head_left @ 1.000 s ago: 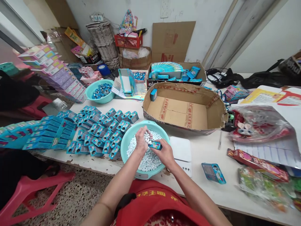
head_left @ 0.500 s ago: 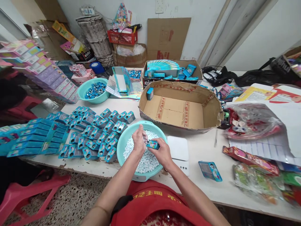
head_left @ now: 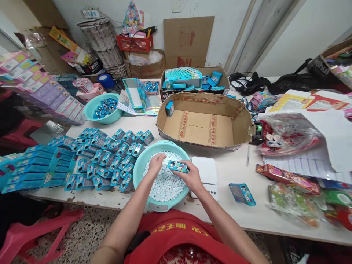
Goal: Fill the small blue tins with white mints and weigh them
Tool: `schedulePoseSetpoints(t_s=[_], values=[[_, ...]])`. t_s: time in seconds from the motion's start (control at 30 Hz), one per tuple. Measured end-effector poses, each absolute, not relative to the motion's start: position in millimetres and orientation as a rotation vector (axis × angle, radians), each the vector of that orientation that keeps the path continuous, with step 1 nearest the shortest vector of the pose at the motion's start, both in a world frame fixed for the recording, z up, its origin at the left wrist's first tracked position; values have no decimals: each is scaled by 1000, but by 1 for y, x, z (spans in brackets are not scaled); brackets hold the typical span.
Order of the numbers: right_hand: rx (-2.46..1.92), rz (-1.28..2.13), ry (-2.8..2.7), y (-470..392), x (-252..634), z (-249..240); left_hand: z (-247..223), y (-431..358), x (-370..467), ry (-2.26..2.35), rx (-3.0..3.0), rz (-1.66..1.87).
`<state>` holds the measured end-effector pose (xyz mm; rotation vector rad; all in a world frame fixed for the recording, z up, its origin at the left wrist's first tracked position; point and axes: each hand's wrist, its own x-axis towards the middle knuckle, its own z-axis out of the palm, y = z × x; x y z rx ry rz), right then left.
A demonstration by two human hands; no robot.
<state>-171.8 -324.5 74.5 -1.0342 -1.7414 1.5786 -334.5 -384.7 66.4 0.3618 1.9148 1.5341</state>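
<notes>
A turquoise basin (head_left: 140, 175) full of small white pellets (head_left: 165, 189) stands at the table's front edge. Over its right part my right hand (head_left: 191, 176) grips a small blue box (head_left: 177, 166), held lengthwise with a round opening at its left end. My left hand (head_left: 156, 164) hovers just left of that box, above the pellets, with its fingers bent together; what they hold, if anything, is too small to make out. The two hands are apart. Many similar blue boxes (head_left: 106, 158) lie in rows left of the basin.
Behind the basin stands a large cardboard tray (head_left: 203, 141) with one blue box inside. A white scale (head_left: 205, 170) is right of the basin. Another blue box (head_left: 242, 194) lies farther right, near plastic bags (head_left: 293, 205). A second basin (head_left: 117, 116) sits back left.
My left hand has moved left, away from the box. The box in my right hand now shows its front and round opening more fully. The whole view has shifted slightly.
</notes>
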Motion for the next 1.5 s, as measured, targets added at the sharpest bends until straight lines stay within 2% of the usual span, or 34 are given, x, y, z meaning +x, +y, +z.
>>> schedulePoseSetpoints(t_s=[0.1,0.23,0.37,0.53,0.67,0.77,0.87,0.97,1.1,1.17,1.3,1.4,1.5], values=[[-1061,1670,-1626,-322,-161,82,47,-396,-344,2202,688,1246],[-1120,1642,-1509,-311,-129,90,57,-371,-371,2274,904,1313],[-1417,1328,-1419,-291,-97,75,84,-278,-420,2350,1205,1339],[-1513,1047,-1453,-279,-87,25,79,-146,-465,2478,1215,867],[-1485,930,-1506,-282,-91,-6,55,-97,-472,2467,1076,907],[-1507,660,-1571,-291,-90,-4,45,-90,-469,2392,1003,1028],[-1475,366,-1614,-303,-85,19,52,-102,-465,2288,889,1162],[-1324,341,-1679,-311,-90,46,72,-146,-454,2092,793,1307],[-1222,815,-1590,-317,-132,70,87,-256,-396,1318,378,1642],[-1140,1120,-1474,-326,-162,78,83,-319,-351,1182,278,1640],[-1033,1527,-1311,-351,-200,87,65,-413,-297,1278,193,1535],[-1014,1517,-1427,-371,-194,94,40,-433,-311,1536,340,1495],[-857,1506,-1598,-391,-173,102,14,-415,-331,1901,869,1250]])
